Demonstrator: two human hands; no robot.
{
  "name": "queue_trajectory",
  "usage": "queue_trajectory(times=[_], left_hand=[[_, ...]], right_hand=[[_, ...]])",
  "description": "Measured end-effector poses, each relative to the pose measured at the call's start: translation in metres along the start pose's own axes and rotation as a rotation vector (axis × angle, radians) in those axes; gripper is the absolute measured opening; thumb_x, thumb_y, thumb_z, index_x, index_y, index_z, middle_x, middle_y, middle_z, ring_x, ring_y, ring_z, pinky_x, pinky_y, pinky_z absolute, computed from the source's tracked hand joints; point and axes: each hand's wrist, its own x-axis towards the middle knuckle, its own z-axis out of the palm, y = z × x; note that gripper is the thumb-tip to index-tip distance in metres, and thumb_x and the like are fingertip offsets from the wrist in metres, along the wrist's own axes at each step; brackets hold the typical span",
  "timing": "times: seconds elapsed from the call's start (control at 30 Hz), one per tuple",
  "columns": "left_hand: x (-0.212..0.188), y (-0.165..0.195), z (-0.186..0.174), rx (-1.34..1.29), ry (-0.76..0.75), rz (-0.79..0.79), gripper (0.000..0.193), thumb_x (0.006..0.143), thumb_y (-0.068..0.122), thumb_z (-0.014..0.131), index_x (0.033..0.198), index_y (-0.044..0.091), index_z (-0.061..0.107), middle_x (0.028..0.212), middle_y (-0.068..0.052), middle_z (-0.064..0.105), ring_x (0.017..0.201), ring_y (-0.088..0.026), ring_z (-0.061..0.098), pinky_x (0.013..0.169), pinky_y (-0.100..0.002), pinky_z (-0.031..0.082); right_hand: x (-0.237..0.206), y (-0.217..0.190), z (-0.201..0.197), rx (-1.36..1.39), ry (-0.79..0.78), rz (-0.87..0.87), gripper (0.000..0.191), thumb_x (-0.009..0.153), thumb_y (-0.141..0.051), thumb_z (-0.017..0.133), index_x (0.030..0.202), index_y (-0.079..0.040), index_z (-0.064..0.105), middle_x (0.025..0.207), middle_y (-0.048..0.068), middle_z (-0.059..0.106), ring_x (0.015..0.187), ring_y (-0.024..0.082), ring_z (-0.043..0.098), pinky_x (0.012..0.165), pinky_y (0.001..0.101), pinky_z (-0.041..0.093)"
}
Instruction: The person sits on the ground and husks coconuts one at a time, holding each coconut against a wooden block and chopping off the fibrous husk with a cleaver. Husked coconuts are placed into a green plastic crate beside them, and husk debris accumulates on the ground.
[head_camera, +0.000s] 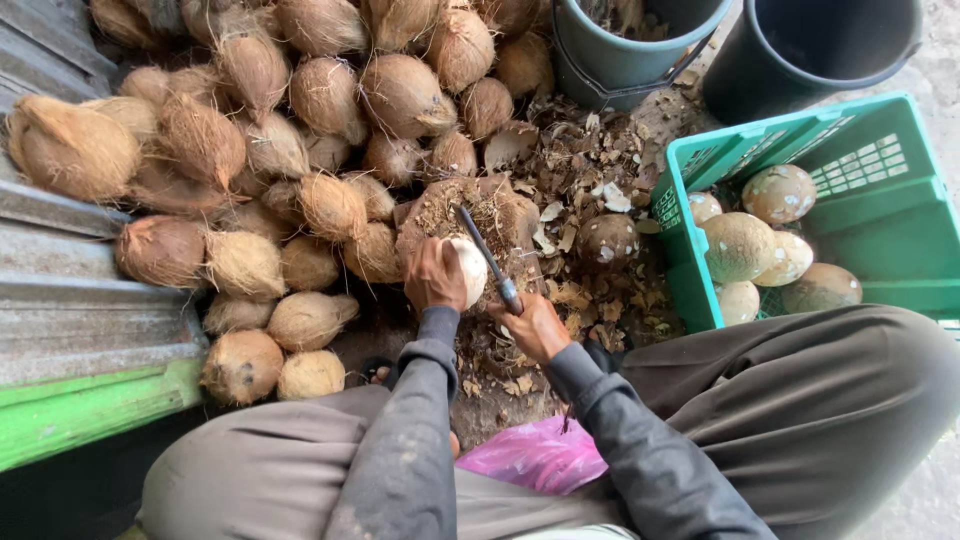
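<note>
The left hand (434, 276) was closed around a pale, partly peeled coconut (468, 270), pinning it on a worn chopping block (505, 215) littered with husk. The right hand (536, 325) was clamped on the handle of a long knife (487, 257), its blade slanting up and to the left across the top of the nut, touching or just above the shell; which, I could not tell.

To do this well, the nut probably needed turning a little between strokes, with the left fingers kept behind the blade's path and each cut shallow enough to lift shell without biting into the white flesh. The loose chips on the block could let the nut roll, so a firm downward hold seemed wise.

To the far left lay a heap of brown husked coconuts (300, 130) against corrugated sheet (60, 310). Shell scraps (585, 170) covered the ground just right of the block, with 1 speckled peeled nut (605, 240) among them. On the right, a green crate (880, 215) held about 6 peeled nuts. 2 dark buckets (640, 50) stood at the far side.
</note>
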Motion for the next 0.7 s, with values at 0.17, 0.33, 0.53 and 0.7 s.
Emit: queue_trajectory(times=[0.17,0.33,0.53,0.7], left_hand=[[0.004,0.013,-0.011,-0.145,0.093,0.036,0.025,0.102,0.030,0.052,0.102,0.011,0.068,0.107,-0.013,0.073,0.097,-0.035,0.067,0.088,-0.047,0.053],[0.001,0.020,-0.012,-0.088,0.092,0.024,0.028,0.102,0.033,0.052,0.102,0.009,0.067,0.107,-0.014,0.073,0.102,-0.036,0.069,0.089,-0.049,0.056],[0.006,0.010,-0.002,-0.118,-0.005,-0.054,0.036,0.104,0.037,0.048,0.111,0.008,0.066,0.109,-0.013,0.073,0.099,-0.030,0.070,0.079,-0.048,0.060],[0.003,0.006,0.002,-0.114,0.004,-0.036,0.040,0.102,0.039,0.047,0.113,0.007,0.068,0.117,-0.015,0.073,0.101,-0.031,0.071,0.082,-0.047,0.061]], right_hand=[[0.012,0.018,0.005,0.254,-0.106,0.133,0.034,0.088,-0.031,0.074,0.076,-0.004,0.057,0.055,0.005,0.053,0.047,0.018,0.052,0.045,0.0399,0.041],[0.005,0.026,0.015,0.188,-0.065,0.122,0.040,0.094,-0.033,0.072,0.076,0.000,0.060,0.053,0.009,0.054,0.041,0.019,0.052,0.040,0.0379,0.042],[-0.002,0.014,0.020,0.223,-0.072,0.222,0.033,0.095,-0.032,0.070,0.085,-0.003,0.059,0.056,0.005,0.053,0.042,0.017,0.050,0.039,0.0362,0.044],[-0.015,-0.009,0.009,0.114,0.002,0.146,0.032,0.094,-0.035,0.070,0.097,-0.007,0.055,0.065,0.003,0.057,0.049,0.014,0.056,0.043,0.0326,0.048]])
